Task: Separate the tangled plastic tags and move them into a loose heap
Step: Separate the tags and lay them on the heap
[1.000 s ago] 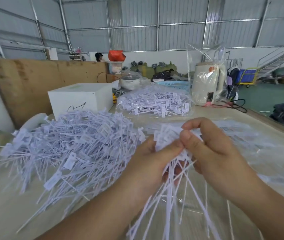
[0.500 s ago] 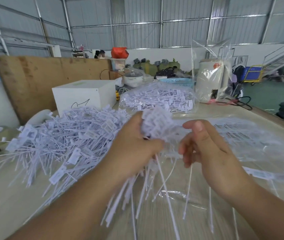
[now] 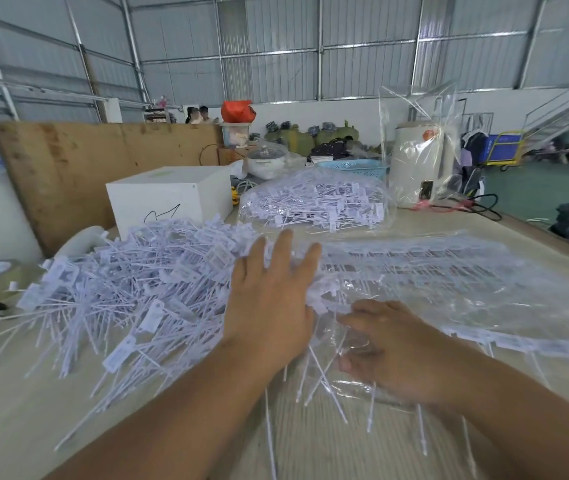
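Now L hand point(image 3: 271, 299) flat at heap point(image 3: 130, 285); R hand point(image 3: 385, 351) on bagged tags point(image 3: 449, 271).

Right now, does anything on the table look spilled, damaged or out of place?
Nothing stands out. The loose heap of tags sprawls left of the left hand; the right hand rests on tags in clear plastic.

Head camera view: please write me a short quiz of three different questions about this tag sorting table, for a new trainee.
1. True or false: the left hand lies with straight fingers beside the loose heap of tags.
2. What stands directly behind the heap? A) white box B) blue basket C) red bag
3. Fill in: the right hand rests on tags lying on clear ____.

Key: 1 true; 2 A, the white box; 3 plastic, the clear plastic bag.
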Demonstrator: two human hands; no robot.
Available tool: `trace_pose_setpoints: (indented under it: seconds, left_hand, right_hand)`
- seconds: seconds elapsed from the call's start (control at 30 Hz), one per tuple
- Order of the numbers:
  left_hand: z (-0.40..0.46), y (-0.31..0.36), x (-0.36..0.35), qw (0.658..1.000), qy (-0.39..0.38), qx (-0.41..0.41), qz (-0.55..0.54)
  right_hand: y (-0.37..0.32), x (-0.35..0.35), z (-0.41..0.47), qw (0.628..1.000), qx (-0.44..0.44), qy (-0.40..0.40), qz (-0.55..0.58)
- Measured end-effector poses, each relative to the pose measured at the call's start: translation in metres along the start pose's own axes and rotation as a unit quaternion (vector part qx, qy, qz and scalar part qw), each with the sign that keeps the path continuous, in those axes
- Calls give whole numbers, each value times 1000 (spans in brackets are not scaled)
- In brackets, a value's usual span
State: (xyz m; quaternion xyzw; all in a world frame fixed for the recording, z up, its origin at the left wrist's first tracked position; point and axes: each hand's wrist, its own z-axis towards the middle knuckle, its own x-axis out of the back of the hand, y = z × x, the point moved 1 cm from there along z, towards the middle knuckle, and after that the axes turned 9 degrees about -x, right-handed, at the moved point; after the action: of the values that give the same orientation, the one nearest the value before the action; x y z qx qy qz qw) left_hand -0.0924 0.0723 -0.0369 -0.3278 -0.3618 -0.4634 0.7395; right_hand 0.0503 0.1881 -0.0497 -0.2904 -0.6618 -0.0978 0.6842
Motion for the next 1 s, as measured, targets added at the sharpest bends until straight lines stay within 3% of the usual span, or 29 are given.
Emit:
trace_pose_setpoints:
  seconds: [0.1,0.47,0.73,0.9,1.0]
  left_hand:
    - [1,10,-12,993,-78,-77,-46]
    - [2,-22,-28,988,-129,76,36]
    - [1,-17,-26,983,-153,101,8]
    - [-1,-13,-19,987,-129,95,27]
    - [-2,-6,-7,996,-45,71,-24]
  right_hand:
    - [-2,0,-1,999,42,22,6]
    - [8,25,-18,1000,3,2,9]
    - [-5,39,-24,978,42,181,98]
    - [-13,33,-24,961,105,206,153]
    - [-24,25,-25,946,151,210,194]
